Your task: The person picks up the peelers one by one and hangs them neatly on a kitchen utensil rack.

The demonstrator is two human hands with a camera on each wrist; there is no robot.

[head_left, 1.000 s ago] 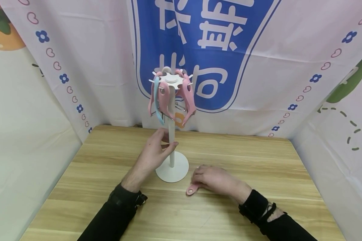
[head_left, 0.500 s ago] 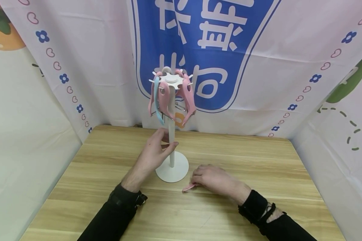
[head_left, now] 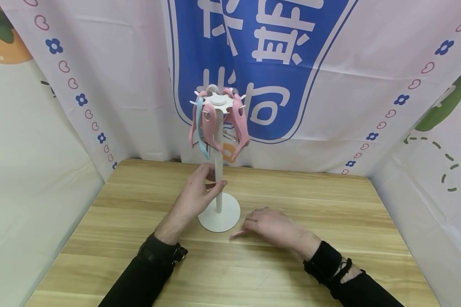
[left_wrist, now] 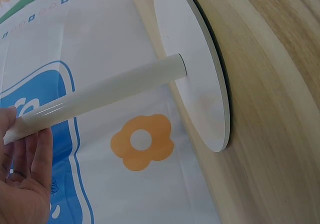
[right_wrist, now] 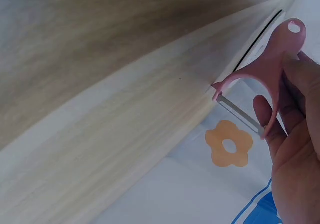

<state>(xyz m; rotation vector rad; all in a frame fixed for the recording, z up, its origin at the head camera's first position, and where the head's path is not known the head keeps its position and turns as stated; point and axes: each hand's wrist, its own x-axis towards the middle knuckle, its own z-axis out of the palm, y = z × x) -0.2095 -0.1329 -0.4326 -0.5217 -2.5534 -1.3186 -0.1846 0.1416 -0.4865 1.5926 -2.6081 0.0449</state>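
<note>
A white rotating-style stand with a round base rises from the table, and my left hand holds its pole between thumb and fingers. In the left wrist view the fingers curl round the pole. Several pink peelers and a light blue one hang from hooks at its top. Right of the base, my right hand pinches another pink peeler just over the table. The right wrist view shows its holed handle, forked head and metal blade; in the head view only the handle end sticks out.
The wooden table spreads around the stand on all sides. Behind it hangs a printed curtain, close to the table's back edge. Pale cloth lines the left side, and more lines the right.
The pink peeler in my right hand has turned from face-up to nearly edge-on, its handle end swinging left and slightly back. My left hand and the stand stay put.
</note>
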